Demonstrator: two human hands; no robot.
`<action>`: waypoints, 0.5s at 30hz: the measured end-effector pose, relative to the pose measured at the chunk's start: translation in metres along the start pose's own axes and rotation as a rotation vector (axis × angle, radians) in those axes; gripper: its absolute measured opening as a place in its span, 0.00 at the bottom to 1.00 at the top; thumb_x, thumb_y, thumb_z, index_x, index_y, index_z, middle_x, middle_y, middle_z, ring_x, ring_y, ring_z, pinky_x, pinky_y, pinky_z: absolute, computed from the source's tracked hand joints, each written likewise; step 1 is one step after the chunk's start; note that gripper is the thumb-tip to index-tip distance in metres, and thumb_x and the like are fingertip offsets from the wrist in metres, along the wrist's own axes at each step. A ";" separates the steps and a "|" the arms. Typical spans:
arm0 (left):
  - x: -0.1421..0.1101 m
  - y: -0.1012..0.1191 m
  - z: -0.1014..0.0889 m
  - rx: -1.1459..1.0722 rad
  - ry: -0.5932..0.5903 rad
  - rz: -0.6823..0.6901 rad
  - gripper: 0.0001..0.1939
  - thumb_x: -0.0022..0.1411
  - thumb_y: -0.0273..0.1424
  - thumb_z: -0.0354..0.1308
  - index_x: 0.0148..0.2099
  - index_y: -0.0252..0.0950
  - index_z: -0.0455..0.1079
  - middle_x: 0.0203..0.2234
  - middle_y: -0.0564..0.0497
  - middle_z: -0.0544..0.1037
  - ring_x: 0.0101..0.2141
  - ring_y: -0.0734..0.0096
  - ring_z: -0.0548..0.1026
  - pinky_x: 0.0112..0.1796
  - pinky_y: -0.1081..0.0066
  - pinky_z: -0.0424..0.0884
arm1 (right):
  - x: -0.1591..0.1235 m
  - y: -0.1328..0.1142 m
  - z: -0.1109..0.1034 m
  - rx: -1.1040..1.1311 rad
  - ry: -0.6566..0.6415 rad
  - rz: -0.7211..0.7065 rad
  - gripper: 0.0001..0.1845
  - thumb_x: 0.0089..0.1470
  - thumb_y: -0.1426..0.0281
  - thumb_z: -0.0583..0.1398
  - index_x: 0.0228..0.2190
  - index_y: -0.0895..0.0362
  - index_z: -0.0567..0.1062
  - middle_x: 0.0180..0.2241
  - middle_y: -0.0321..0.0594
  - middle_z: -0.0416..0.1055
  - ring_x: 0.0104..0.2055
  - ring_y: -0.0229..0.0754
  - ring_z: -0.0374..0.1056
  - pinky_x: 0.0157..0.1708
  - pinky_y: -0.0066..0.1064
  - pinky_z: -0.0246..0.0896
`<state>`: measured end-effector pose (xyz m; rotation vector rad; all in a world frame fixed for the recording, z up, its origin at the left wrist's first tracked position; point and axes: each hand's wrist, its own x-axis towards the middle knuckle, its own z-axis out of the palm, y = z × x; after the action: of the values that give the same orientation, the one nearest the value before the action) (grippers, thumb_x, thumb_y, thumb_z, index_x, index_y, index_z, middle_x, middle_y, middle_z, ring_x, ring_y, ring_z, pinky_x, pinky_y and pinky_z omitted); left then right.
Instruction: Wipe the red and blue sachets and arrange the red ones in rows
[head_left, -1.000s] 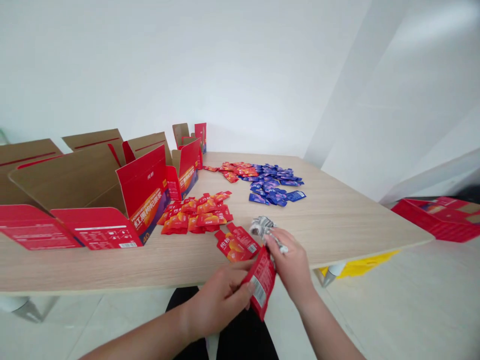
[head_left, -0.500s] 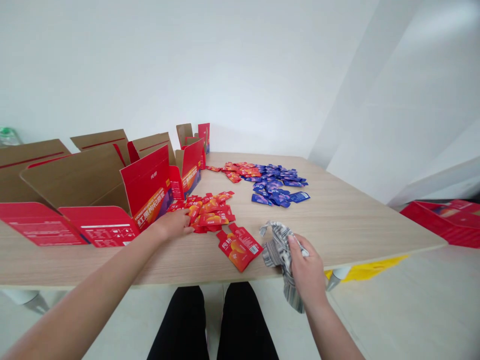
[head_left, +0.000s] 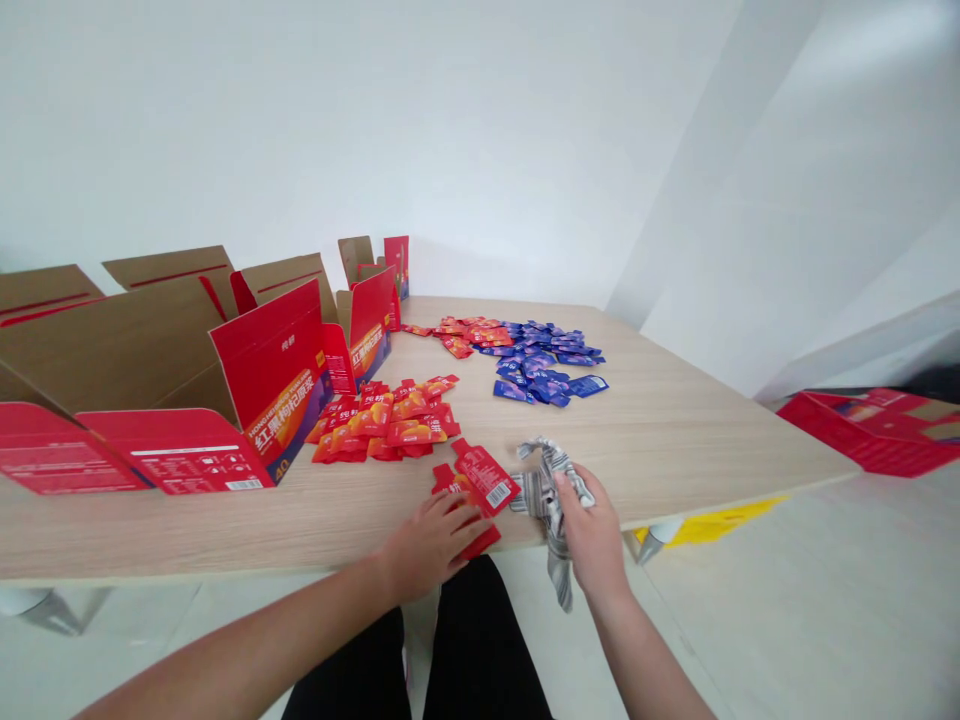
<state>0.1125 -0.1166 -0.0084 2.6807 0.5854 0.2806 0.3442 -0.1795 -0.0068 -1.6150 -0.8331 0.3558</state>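
My left hand [head_left: 435, 540] lies over the front red pouches, its fingers stretched out flat and covering part of them. One of these red pouches [head_left: 487, 475] shows a barcode and lies just beyond my fingertips. My right hand [head_left: 589, 520] is closed around a crumpled grey-and-white striped cloth [head_left: 551, 490] at the table's front edge. Part of the cloth hangs below that edge. To the left of the front pouches spreads a pile of red and orange pouches [head_left: 382, 420], close to a large open red carton [head_left: 274, 385].
Several open red cartons [head_left: 371, 325] line the left side of the table [head_left: 675, 430]. Farther back lie more red pouches [head_left: 476, 330] beside a heap of blue pouches [head_left: 544, 360]. A red box [head_left: 862, 430] and something yellow [head_left: 712, 522] are on the right, off the tabletop.
My left hand has moved right and nearer, from the red pile to the front red pouches. My right hand keeps hold of the striped cloth. The view has shifted slightly.
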 end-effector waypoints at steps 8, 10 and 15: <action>-0.016 0.021 -0.030 -0.539 0.396 -0.303 0.20 0.70 0.35 0.51 0.61 0.38 0.68 0.58 0.42 0.74 0.58 0.57 0.71 0.62 0.55 0.62 | -0.026 -0.023 -0.023 0.062 0.348 -0.109 0.22 0.56 0.56 0.63 0.46 0.56 0.76 0.46 0.48 0.77 0.47 0.54 0.73 0.47 0.44 0.67; -0.012 0.041 -0.039 -1.000 0.535 -0.421 0.23 0.69 0.45 0.50 0.56 0.36 0.71 0.53 0.42 0.78 0.54 0.56 0.74 0.59 0.55 0.67 | -0.053 -0.047 -0.023 0.017 0.324 -0.418 0.16 0.58 0.61 0.63 0.45 0.54 0.77 0.48 0.47 0.76 0.50 0.53 0.72 0.49 0.43 0.67; 0.002 0.075 -0.037 -1.648 0.398 -0.392 0.25 0.55 0.50 0.62 0.47 0.36 0.75 0.45 0.43 0.81 0.50 0.51 0.77 0.54 0.54 0.72 | -0.095 -0.072 0.010 -0.085 -0.254 -0.909 0.11 0.62 0.68 0.60 0.45 0.51 0.79 0.47 0.44 0.78 0.47 0.44 0.76 0.45 0.31 0.72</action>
<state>0.1310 -0.1667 0.0556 0.9113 0.5579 0.7506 0.2494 -0.2360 0.0390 -1.1189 -1.6823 -0.1330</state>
